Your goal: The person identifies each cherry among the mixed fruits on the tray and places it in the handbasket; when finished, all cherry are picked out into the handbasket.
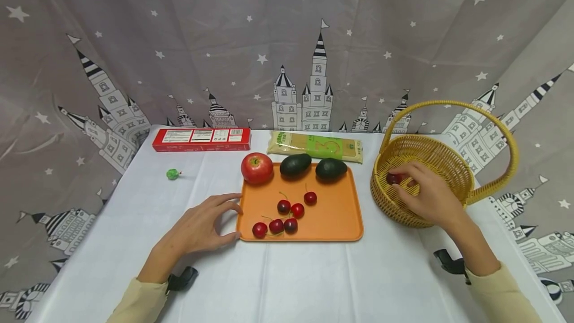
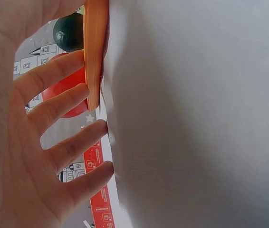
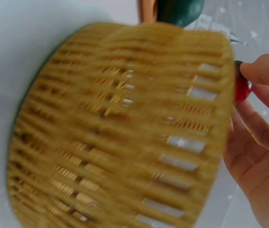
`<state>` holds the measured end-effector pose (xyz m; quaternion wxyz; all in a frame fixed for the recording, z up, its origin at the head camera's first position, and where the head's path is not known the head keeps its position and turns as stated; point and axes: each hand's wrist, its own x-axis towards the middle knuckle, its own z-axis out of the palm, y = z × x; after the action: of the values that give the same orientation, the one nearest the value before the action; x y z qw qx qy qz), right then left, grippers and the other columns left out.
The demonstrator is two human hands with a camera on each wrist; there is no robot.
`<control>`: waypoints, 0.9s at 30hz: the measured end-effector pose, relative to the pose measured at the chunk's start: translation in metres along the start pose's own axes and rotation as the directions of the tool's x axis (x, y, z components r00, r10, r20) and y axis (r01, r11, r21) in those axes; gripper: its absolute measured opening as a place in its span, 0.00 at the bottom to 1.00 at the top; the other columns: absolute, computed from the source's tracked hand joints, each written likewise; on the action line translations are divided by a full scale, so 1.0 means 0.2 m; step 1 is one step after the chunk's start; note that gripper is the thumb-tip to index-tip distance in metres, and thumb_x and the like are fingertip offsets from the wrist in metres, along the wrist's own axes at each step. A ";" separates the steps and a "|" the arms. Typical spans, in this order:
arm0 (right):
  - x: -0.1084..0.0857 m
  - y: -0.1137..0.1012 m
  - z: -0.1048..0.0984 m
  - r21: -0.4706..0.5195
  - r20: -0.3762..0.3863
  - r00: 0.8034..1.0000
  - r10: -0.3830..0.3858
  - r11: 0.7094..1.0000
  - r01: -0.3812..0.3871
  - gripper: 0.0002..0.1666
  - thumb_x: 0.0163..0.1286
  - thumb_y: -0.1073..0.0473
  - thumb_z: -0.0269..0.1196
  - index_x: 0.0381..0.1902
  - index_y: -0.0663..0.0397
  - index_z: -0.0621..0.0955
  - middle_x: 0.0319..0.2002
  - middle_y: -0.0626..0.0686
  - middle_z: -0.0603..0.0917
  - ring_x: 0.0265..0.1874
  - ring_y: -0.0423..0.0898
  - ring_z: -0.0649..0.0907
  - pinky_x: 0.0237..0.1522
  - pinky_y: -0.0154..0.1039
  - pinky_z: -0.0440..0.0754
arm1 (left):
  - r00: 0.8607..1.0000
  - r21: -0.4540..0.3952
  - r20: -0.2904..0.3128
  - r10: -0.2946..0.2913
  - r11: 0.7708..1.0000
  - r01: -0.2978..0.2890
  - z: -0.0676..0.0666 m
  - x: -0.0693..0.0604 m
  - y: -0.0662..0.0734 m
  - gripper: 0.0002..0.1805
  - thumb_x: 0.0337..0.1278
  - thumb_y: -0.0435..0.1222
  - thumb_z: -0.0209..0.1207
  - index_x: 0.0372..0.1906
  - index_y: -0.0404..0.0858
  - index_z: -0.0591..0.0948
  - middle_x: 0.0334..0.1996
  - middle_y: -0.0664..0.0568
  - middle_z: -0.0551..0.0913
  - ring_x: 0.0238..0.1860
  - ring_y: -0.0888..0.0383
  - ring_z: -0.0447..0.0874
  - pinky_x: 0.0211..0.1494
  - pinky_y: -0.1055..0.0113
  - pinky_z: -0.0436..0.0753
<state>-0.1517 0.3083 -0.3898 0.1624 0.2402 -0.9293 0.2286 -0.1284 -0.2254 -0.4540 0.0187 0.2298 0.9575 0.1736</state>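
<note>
My right hand [image 1: 429, 194] pinches a dark red cherry [image 1: 392, 179] between thumb and fingers, over the near left part of the yellow wicker basket [image 1: 453, 158]. In the right wrist view the cherry [image 3: 242, 90] shows at the basket's rim, with the thumb on it. My left hand [image 1: 199, 226] is at the left edge of the orange tray [image 1: 334, 221], its fingers spread and fingertips touching the tray's side. Several cherries [image 1: 297, 210], some with stems, lie on the tray. A red apple-like fruit [image 1: 257, 168] and two dark green avocados [image 1: 295, 165] sit along its far side.
A red printed box [image 1: 202, 140] lies at the back left, with a small green wrapped item [image 1: 173, 174] in front. Behind the tray lies a packet of noodles [image 1: 316, 146]. The basket's tall handle [image 1: 504, 133] arches up at the right. A grey castle-print curtain [image 1: 224, 24] hangs behind.
</note>
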 end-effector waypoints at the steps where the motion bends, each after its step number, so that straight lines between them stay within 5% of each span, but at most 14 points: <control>1: 0.00 0.01 0.00 0.002 0.003 1.000 0.011 1.000 -0.011 0.23 0.63 0.71 0.75 0.55 0.54 0.85 0.48 0.51 0.86 0.43 0.48 0.86 0.40 0.50 0.90 | 1.000 0.001 0.002 -0.001 1.000 0.001 0.00 0.00 0.00 0.24 0.52 0.55 0.77 0.54 0.57 0.84 0.75 0.51 0.77 0.74 0.44 0.75 0.68 0.38 0.83; 17: -0.01 0.18 -0.02 0.030 0.000 0.996 0.094 0.995 -0.094 0.20 0.65 0.69 0.75 0.54 0.59 0.86 0.47 0.56 0.88 0.46 0.55 0.88 0.42 0.47 0.92 | 1.000 0.003 0.000 -0.001 1.000 0.001 0.02 0.01 -0.01 0.26 0.51 0.56 0.77 0.55 0.57 0.85 0.75 0.51 0.77 0.75 0.45 0.75 0.69 0.38 0.82; 22: -0.01 0.24 -0.02 0.029 0.014 0.991 0.136 0.990 -0.136 0.20 0.67 0.66 0.75 0.55 0.58 0.86 0.50 0.58 0.88 0.48 0.57 0.88 0.44 0.39 0.90 | 1.000 -0.001 -0.013 0.004 1.000 -0.004 0.01 0.01 0.00 0.25 0.51 0.55 0.77 0.54 0.57 0.85 0.75 0.51 0.77 0.74 0.45 0.76 0.68 0.38 0.82; 27: -0.01 0.30 -0.01 0.015 0.029 0.986 0.164 0.986 -0.164 0.20 0.68 0.66 0.75 0.56 0.59 0.85 0.50 0.60 0.88 0.48 0.60 0.87 0.45 0.55 0.91 | 1.000 -0.003 -0.007 -0.005 1.000 0.005 0.01 0.00 0.00 0.25 0.52 0.55 0.77 0.54 0.57 0.85 0.75 0.51 0.77 0.74 0.45 0.75 0.69 0.38 0.81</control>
<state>-0.1796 0.3570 -0.4096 0.1282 0.1675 -0.9461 0.2459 -0.1292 -0.2249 -0.4565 0.0163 0.2268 0.9578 0.1758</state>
